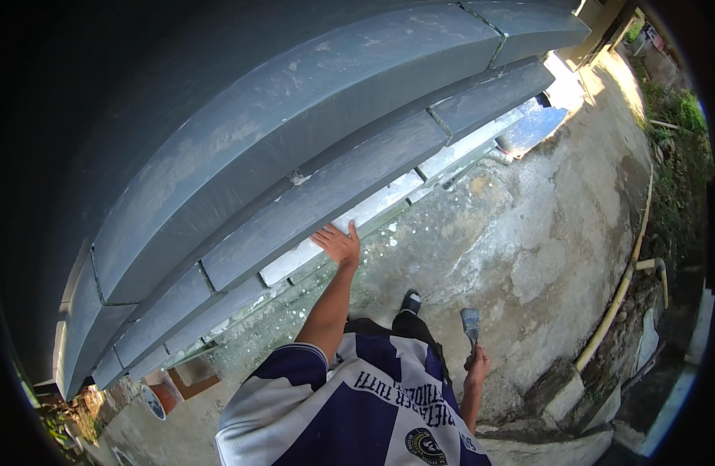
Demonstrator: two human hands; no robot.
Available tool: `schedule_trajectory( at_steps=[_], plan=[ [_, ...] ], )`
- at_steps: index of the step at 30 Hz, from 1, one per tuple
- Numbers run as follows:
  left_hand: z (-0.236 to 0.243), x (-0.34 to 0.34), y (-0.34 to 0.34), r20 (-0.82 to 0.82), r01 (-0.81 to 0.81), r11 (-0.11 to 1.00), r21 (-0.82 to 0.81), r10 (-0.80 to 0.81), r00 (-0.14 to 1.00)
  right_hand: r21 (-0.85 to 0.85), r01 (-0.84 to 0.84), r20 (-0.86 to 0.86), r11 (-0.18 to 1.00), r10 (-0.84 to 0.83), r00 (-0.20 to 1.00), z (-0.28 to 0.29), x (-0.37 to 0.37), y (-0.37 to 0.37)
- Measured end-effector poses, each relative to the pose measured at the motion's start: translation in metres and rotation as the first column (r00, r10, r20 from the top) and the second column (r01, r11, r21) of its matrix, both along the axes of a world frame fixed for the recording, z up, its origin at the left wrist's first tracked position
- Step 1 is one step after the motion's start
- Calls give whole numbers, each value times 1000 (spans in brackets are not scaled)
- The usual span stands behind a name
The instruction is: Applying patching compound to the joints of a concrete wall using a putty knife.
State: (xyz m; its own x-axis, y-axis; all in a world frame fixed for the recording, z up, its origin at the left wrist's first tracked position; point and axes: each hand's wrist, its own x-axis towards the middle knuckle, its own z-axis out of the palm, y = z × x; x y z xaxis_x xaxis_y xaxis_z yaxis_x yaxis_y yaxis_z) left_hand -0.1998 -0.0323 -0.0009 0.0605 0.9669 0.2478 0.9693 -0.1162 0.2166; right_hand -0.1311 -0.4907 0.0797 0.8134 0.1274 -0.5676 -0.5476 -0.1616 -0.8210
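My left hand (340, 244) is stretched out, fingers apart, and rests against the white lowest band (379, 200) under the stepped grey ledge. Grey coating covers the middle step (319, 189) and the thick upper step (284, 101), with dark joints between their sections. Low on the right, my right hand (477, 363) is closed round the handle of a paintbrush (471, 320). The brush points away from me, its bristles caked with grey, and it is apart from the ledge.
A blue container (533, 129) stands by the ledge's far right end. Near its left end are a paint bucket (154, 398) and a brown box (193, 377). White spatters mark the concrete floor (520, 256). A pale pipe (623, 293) and stones (562, 394) line the right side.
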Motion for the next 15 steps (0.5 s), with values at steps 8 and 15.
schedule_trajectory(
  at_steps=[8,15],
  plan=[
    [-5,119,-14,-14,434,901,1,-434,901,7,223,27,975,-223,974,-13,24,-56],
    [0,190,-16,24,907,406,-116,-911,411,-79,169,16,982,-168,986,-21,80,-77]
  ],
)
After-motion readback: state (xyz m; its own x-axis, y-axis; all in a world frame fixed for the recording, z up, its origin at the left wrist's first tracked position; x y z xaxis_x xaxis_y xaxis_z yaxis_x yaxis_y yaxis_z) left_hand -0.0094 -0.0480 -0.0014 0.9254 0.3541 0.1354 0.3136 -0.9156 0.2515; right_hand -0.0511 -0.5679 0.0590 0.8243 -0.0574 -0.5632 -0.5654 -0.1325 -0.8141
